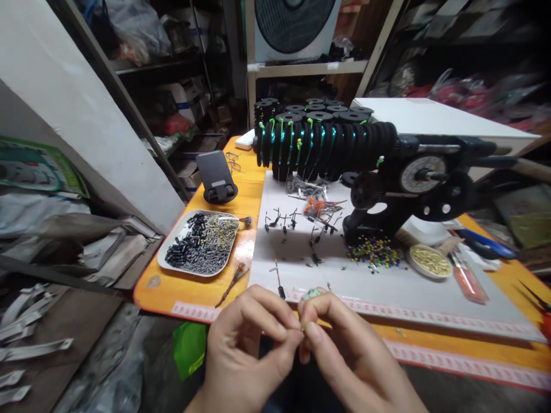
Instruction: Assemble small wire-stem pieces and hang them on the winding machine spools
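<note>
My left hand (253, 347) and my right hand (344, 344) meet at the fingertips just in front of the table's near edge. Both pinch at the same spot, where a tiny yellowish bit shows; its kind is too small to make out. Just beyond them on the white board (297, 258) lie a thin orange-tipped stick with a black end (279, 280) and a greenish speckled thing (313, 293), partly hidden by my right fingers. Farther back lie several small wire pieces with black parts (316, 241).
A white tray (161, 261) of grey and black small parts sits left, below a phone stand (216, 175). Behind stands a black winding machine (327, 143) with foam spools. Right are colourful beads (375, 252), a bowl (430, 277) of gold bits and a blue-handled tool (491, 244).
</note>
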The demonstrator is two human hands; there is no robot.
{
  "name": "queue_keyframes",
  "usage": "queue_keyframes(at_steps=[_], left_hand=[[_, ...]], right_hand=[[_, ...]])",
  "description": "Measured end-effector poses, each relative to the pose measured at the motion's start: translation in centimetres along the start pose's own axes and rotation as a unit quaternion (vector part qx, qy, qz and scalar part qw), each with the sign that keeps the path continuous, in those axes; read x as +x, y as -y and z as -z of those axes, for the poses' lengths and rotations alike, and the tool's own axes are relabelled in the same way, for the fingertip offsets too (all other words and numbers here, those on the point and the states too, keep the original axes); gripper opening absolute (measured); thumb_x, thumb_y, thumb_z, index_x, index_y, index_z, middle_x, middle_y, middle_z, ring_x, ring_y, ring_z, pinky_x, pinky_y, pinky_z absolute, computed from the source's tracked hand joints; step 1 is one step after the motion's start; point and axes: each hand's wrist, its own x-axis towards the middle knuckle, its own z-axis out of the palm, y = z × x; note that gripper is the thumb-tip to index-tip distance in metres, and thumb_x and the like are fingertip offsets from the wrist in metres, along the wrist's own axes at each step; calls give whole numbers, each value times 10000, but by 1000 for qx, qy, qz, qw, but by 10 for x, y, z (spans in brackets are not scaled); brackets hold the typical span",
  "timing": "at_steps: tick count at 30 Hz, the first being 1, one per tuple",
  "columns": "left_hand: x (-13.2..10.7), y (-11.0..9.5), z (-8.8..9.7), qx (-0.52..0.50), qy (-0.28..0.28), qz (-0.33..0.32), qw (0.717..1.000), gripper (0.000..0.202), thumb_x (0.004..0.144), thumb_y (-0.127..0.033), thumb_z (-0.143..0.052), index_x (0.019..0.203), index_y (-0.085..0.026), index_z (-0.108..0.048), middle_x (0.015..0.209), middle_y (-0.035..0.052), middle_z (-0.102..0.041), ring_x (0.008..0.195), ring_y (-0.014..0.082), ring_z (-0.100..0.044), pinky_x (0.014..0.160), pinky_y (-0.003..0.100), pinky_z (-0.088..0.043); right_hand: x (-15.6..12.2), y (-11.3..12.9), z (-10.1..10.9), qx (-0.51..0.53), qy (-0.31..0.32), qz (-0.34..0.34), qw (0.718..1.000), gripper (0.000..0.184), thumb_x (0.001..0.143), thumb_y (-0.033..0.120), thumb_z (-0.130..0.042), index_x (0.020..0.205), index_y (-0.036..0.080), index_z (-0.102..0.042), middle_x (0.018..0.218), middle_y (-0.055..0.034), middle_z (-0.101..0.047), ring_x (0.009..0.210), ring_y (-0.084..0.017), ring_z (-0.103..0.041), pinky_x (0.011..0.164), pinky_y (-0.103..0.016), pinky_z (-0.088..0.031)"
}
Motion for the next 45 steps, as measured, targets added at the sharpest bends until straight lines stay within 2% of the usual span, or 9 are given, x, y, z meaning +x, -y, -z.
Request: queue_keyframes(at_steps=[3,6,10,13,21,27,31,38,45], left_hand=[[-5,5,-4,-152,-13,64,986,186,858,-53,-635,819,-219,-560,823,-45,-632,660,46,-617,605,128,-529],[-9,6,-7,-245,-53,110,962,195,867,-69,-636,799,-213,-524,831,-46,-643,649,46,-611,601,130,-514],[-10,4,-11,-261,-99,132,951,237,838,-72,-674,747,-203,-499,800,-49,-660,672,56,-615,774,216,-540],[-9,3,-13,-267,-111,146,946,260,823,-94,-700,734,-206,-482,781,-57,-658,741,87,-649,888,305,-530],[-9,6,-20,-283,-148,140,937,253,787,-107,-740,725,-212,-518,733,-59,-660,737,107,-640,990,424,-504],[-8,9,-23,-288,-173,141,931,268,753,-118,-782,721,-211,-532,700,-67,-649,682,69,-618,780,210,-558],[-8,7,-26,-261,-183,121,940,296,739,-138,-799,713,-213,-515,698,-81,-642,655,67,-614,638,153,-537],[-6,8,-30,-244,-164,109,950,304,769,-148,-778,752,-219,-483,732,-88,-628,670,51,-597,664,135,-517],[-4,9,-31,-279,-158,125,939,281,762,-149,-781,794,-237,-516,735,-84,-626,660,64,-608,681,180,-538]], right_hand=[[0,1,-4,39,-19,37,998,148,1000,236,-395,892,236,-496,805,18,-538,710,-102,-586,635,-183,-502],[-3,-1,-5,-28,-47,105,993,118,966,166,-469,998,257,-537,868,10,-602,720,-94,-651,644,-173,-538],[-6,-5,-2,-193,-96,205,955,373,859,83,-626,1169,278,-555,974,-8,-720,804,-134,-684,754,-213,-570],[-5,-3,0,-208,-127,233,941,365,816,50,-665,1113,259,-632,943,-12,-751,810,-143,-689,765,-207,-572],[1,-2,-2,-105,-143,142,974,194,809,126,-695,950,250,-745,761,-10,-720,644,-113,-663,595,-164,-558],[2,-10,-11,56,-132,6,990,41,790,264,-737,781,266,-777,754,-31,-719,686,-163,-687,599,-225,-564],[2,-10,-16,242,-100,-114,958,183,730,383,-791,685,215,-736,658,-6,-647,633,-139,-614,655,-251,-528],[4,-10,-13,330,-29,-157,930,312,757,458,-758,700,166,-666,602,35,-496,559,-74,-387,545,-210,-305],[6,-9,-9,300,-27,-145,942,329,781,475,-730,751,171,-608,633,39,-510,516,-61,-446,508,-193,-346]])
